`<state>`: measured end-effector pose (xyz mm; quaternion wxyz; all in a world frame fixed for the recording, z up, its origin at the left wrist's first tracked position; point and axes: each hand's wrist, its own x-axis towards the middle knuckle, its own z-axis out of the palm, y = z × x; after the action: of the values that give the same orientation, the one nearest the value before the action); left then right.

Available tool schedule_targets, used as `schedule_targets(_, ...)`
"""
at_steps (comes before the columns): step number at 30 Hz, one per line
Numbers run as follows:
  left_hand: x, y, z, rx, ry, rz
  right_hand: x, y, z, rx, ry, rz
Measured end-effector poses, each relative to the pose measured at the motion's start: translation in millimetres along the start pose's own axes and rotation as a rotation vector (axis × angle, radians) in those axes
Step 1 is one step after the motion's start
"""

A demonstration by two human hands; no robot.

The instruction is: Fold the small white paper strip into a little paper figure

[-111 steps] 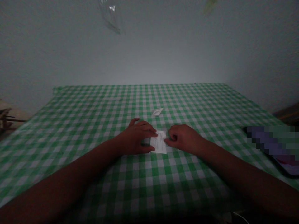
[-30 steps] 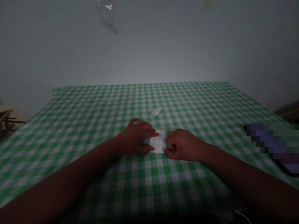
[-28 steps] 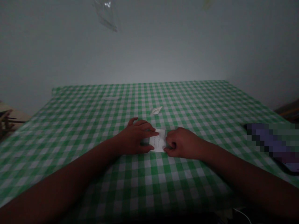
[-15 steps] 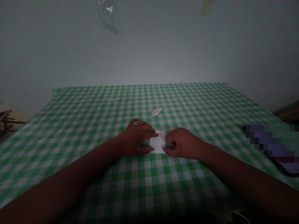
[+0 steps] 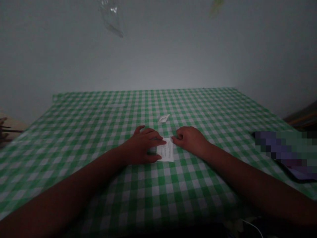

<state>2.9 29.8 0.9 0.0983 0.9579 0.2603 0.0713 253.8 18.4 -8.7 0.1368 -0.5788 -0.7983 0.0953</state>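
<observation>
A small white sheet of printed paper (image 5: 166, 151) lies flat on the checked tablecloth in front of me. My left hand (image 5: 143, 145) rests at its left side, fingers spread, with the index fingertip and thumb pressing on the paper. At the paper's upper right corner is my right hand (image 5: 189, 138), its fingers curled in and its thumb tip touching the edge. Whether anything is inside those curled fingers cannot be seen. Beyond the hands lies a small folded white paper (image 5: 163, 118).
A green and white checked tablecloth (image 5: 138, 198) covers the table. On the right lies a dark-edged phone-like device (image 5: 294, 172), its screen pixelated. A clear plastic bag (image 5: 111, 19) hangs on the pale wall behind. A white cable (image 5: 252, 226) shows at the bottom edge.
My right hand has moved away from me along the paper's right edge, from the lower corner to the upper one. My left hand stays on the paper. The view has shifted slightly.
</observation>
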Motion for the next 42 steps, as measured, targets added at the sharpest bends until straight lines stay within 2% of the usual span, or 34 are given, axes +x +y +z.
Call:
schedule_targets(5,-0.7,-0.5,0.2,-0.001,0.003,0.003,-2.7,1.7,-2.6,0.027,-0.04,-0.07)
schedule_targets(14,-0.5,-0.3,1.2,-0.008,0.003,-0.006,-26.9,-10.8,-11.7,0.058,-0.214,-0.324)
schedule_targets(18,-1.2,-0.6,1.1,-0.002,-0.003,-0.01,-33.1,-14.2,-15.6,0.075,-0.265,-0.349)
schedule_targets(24,-1.1,-0.1,0.3,0.006,-0.003,-0.005,-29.2,-11.1,-13.0,0.089,-0.231,-0.314)
schedule_targets(31,-0.4,-0.6,1.4,0.006,-0.004,0.0,-15.8,-4.0,-4.1,0.029,-0.105,-0.117)
schedule_targets(35,0.0,0.1,1.4,0.013,-0.003,0.0,-7.8,-4.1,-3.3,0.01,-0.082,-0.024)
schedule_targets(42,-0.1,1.0,-0.9,0.008,-0.008,-0.002,1.0,-1.9,-0.3,-0.029,-0.003,0.057)
